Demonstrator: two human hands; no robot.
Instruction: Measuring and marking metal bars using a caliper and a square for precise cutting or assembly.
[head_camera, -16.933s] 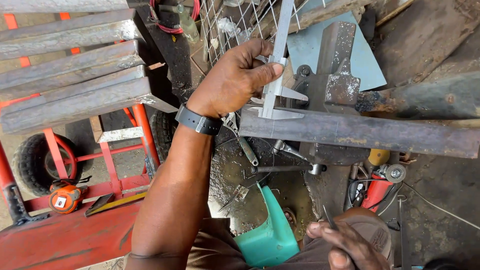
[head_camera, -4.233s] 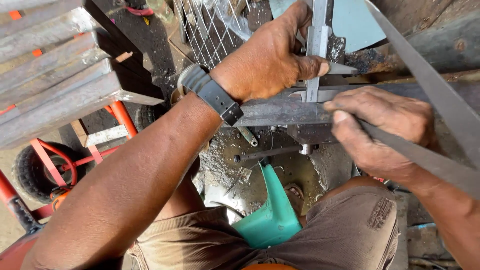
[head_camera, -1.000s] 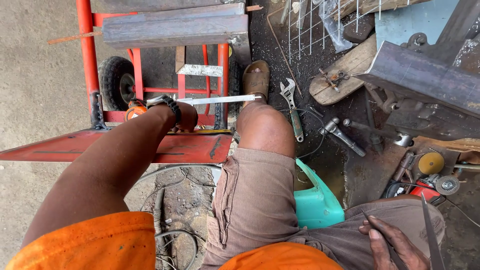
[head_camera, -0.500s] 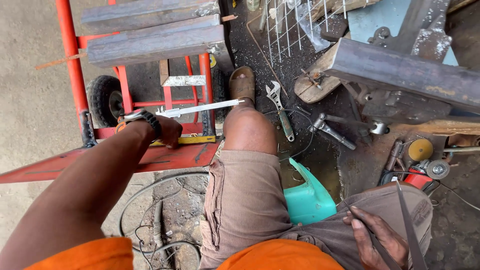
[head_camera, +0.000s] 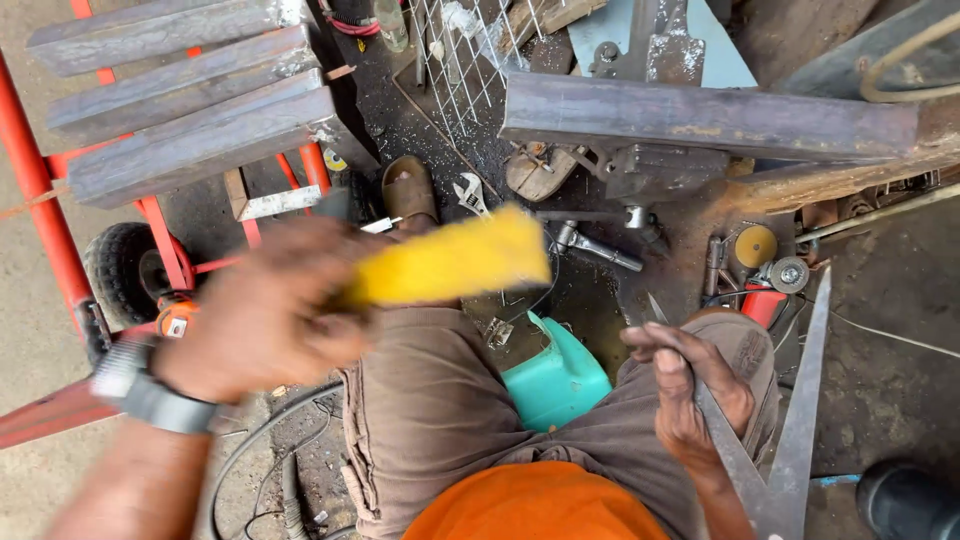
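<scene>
While the left hand (head_camera: 265, 310) grips a blurred yellow bar (head_camera: 445, 265) above the left knee, the right hand (head_camera: 690, 385) is closed on a large metal square (head_camera: 775, 440) at the right thigh. A steel beam (head_camera: 700, 115) lies far right, clamped, untouched. Judged so, marking or measuring on it remains to be done.

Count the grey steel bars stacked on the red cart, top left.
3. Uppermost grey steel bar at the frame's top edge, middle bar just below, lowest bar nearest the blurred left hand. All lie across the red cart; more may sit out of frame.
</scene>
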